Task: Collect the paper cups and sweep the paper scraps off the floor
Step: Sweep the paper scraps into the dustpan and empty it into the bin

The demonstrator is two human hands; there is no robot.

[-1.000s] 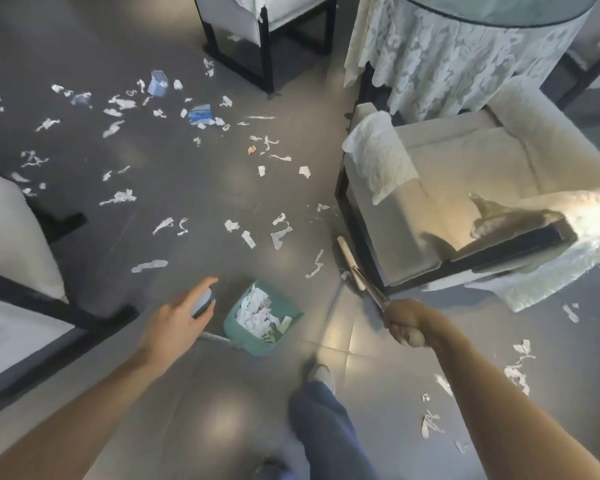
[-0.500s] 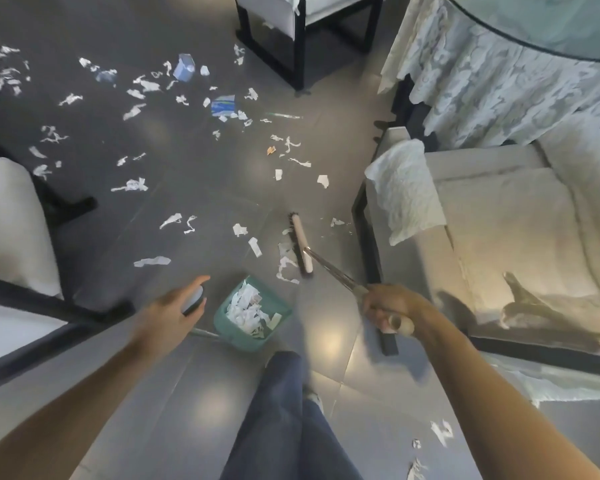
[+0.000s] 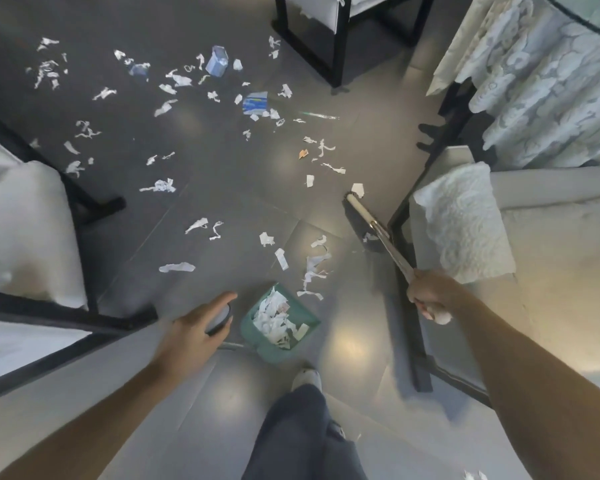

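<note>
At the far left we see a white-cushioned chair (image 3: 28, 233) on a dark frame, its edge bordering the open grey floor (image 3: 201, 168). Paper scraps (image 3: 160, 186) lie scattered across that floor from the upper left towards the middle, with a crushed blue-and-white paper cup (image 3: 217, 61) and a second flattened one (image 3: 255, 102) among them near the top. Our left hand (image 3: 193, 332) grips the rounded handle top of the green dustpan (image 3: 279, 323), index finger stretched forward; the pan sits on the floor just ahead of our shoe (image 3: 306, 377) and already holds a heap of scraps. A strip of bare floor runs between the pan and the armchair (image 3: 551, 271) at right. Our right hand (image 3: 430, 294) is curled round the broom (image 3: 362, 220) handle, and the broom head rests on the floor just beside the armchair's dark frame, a scrap at its far tip. A lace-draped table (image 3: 541, 81) fills the upper right.
</note>
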